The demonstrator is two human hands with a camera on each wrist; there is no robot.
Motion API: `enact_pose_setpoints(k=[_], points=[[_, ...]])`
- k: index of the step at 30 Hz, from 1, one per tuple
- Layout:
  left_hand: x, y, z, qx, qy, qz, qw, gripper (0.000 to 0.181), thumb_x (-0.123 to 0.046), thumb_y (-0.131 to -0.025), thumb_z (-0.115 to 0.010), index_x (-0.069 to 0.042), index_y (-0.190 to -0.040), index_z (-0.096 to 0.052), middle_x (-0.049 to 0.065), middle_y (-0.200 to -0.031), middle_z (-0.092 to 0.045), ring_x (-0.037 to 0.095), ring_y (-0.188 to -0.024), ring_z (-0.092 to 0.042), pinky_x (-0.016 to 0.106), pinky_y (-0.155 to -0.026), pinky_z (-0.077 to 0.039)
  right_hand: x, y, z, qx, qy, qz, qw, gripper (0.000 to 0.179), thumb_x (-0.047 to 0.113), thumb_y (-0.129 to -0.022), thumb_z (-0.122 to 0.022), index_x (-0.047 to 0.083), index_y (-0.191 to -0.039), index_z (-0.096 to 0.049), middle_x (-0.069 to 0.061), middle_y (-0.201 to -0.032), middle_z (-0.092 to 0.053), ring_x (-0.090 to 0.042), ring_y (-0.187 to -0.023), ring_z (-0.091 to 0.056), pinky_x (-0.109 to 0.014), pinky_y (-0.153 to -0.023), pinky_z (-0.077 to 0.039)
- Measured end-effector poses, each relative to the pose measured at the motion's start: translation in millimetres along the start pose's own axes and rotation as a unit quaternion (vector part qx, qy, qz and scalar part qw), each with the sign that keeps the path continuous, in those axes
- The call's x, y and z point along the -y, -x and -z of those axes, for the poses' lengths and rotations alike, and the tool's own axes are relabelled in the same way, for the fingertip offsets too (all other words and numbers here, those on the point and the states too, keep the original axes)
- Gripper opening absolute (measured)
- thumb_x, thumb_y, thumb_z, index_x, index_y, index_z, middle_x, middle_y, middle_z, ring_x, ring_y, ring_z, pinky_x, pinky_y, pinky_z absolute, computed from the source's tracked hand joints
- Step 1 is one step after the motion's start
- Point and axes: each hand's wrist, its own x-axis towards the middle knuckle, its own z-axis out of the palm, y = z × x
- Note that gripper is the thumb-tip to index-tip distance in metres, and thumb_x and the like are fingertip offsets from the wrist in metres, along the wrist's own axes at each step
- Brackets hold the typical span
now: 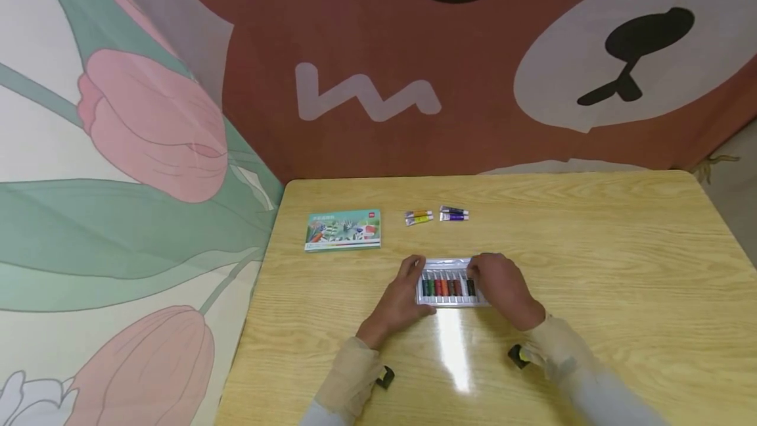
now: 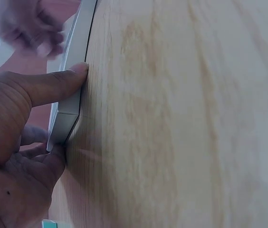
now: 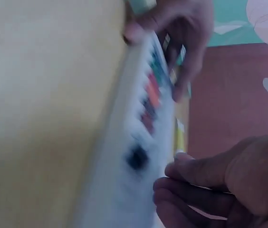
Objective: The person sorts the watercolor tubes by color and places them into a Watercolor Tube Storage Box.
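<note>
A pale shallow tray point(image 1: 447, 261) lies on the table with a row of small paint tubes point(image 1: 445, 288) in green, red, orange, brown, white and black. My left hand point(image 1: 396, 301) grips the tray's left end, its thumb point(image 2: 60, 85) along the near side and other fingers around the end. At the tray's right end is my right hand point(image 1: 503, 284), fingers curled, thumb and fingertips point(image 3: 184, 161) close together beside the black-capped tube point(image 3: 137, 156). Blur and the fingers themselves hide whether it pinches a tube.
A teal illustrated paint box point(image 1: 343, 230) lies at the table's back left. Right of it rest an orange tube point(image 1: 417, 214), a yellow tube point(image 1: 418, 220) and two dark purple tubes point(image 1: 454, 217). Printed cloth point(image 1: 367, 143) hangs behind the wooden table point(image 1: 591, 261).
</note>
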Motion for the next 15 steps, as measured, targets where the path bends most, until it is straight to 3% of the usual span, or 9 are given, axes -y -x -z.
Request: enact_pose_setpoints(k=[4,9,15], points=[[1.8,-0.3,-0.3,-0.003,0.003,-0.002,1.0,0.111,-0.021,-0.076,-0.091,-0.009,-0.164,-0.023,0.002,-0.168,-0.024,0.026,-0.129,-0.059,0.036,-0.107,-0.051,-5,-41.0,7,-0.015,0.021,0.031,0.9992,0.009,0.001,-0.091,-0.072,-0.001,-0.098,-0.076,-0.014,-0.09,-0.073,-0.031,-0.083,-0.07,-0.045,-0.068,-0.06],[3.5,-1.2,-1.6,-0.004,0.006,-0.009,0.9999,0.111,-0.021,-0.076,-0.09,-0.009,-0.164,-0.023,0.003,-0.168,-0.024,0.025,-0.128,-0.059,0.035,-0.105,-0.052,-18,-90.0,3,-0.038,0.075,0.1,0.9914,0.01,-0.001,-0.09,-0.073,-0.002,-0.1,-0.074,-0.015,-0.092,-0.069,-0.033,-0.086,-0.068,-0.046,-0.069,-0.06],[4.6,-1.1,-2.0,-0.004,0.003,-0.007,1.0,0.11,-0.022,-0.077,-0.09,-0.01,-0.164,-0.023,0.003,-0.167,-0.024,0.025,-0.129,-0.059,0.033,-0.103,-0.052,-23,-121.1,-7,-0.002,0.139,0.147,0.9793,0.013,-0.004,-0.093,-0.067,-0.002,-0.104,-0.074,-0.017,-0.102,-0.072,-0.033,-0.093,-0.069,-0.045,-0.077,-0.061]])
